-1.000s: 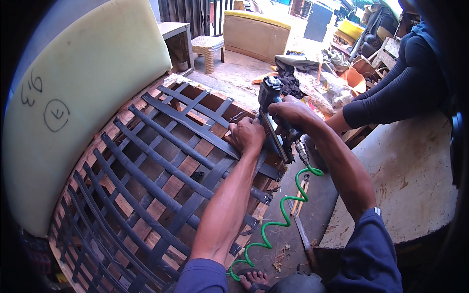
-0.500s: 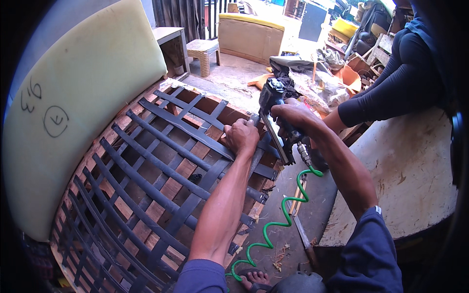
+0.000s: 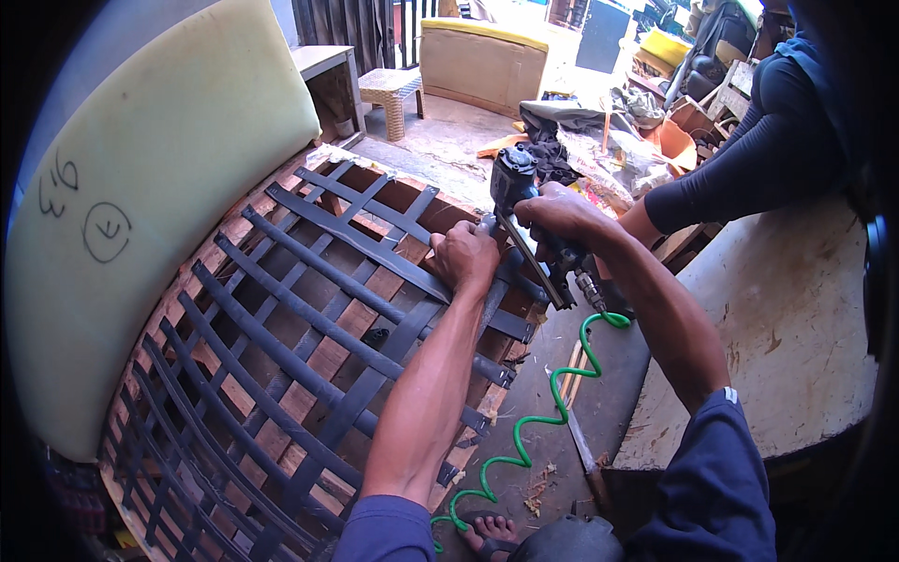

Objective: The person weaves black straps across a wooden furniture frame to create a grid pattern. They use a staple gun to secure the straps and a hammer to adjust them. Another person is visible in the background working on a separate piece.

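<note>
Right hand (image 3: 560, 217) gripping staple gun (image 3: 524, 211), left hand (image 3: 465, 258) fisted, pressing black webbing strap (image 3: 375, 251)

Past my hands, sun shines on the dusty floor (image 3: 440, 140). A small woven stool (image 3: 389, 89) sits there beside a tan sofa frame (image 3: 482, 61).

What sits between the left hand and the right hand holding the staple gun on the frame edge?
In the head view, only the staple gun's nose and a black webbing strap end lie between left hand and right hand.
</note>
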Tool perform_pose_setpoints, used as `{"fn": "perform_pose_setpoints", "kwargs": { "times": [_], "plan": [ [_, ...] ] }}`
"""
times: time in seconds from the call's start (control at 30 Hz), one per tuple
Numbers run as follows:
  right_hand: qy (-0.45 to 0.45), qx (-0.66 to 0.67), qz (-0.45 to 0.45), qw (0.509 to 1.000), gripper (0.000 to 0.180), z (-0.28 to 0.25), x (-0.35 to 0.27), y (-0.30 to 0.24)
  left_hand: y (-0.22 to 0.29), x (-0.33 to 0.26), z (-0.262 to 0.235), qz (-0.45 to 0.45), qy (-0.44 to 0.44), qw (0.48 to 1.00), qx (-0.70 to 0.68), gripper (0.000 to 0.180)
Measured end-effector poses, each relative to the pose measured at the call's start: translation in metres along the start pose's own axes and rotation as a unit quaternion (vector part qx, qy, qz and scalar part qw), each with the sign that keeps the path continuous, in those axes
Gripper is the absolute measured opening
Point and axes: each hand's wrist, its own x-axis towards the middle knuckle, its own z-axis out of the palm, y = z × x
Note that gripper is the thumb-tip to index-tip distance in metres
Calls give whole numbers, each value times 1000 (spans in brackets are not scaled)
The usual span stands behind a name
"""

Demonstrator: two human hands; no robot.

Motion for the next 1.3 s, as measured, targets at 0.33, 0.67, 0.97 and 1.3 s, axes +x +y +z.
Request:
{"fn": "perform_pose_setpoints", "kwargs": {
  "times": [0.33,0.67,0.97,1.3],
  "plan": [
    [9,90,-37,995,32,-2,-10,-3,-1,0,-1,3,0,1000,-13,27],
    [27,82,-26,996,30,17,0,-2,-2,2,1,10,9,1000,-21,26],
    [44,36,-39,998,31,24,5,-7,2,1,0,20,-4,1000,-22,27],
    [158,511,-130,835,39,50,-200,117,-94,-97,-245,375,36,915,143,37]
  ]
}}
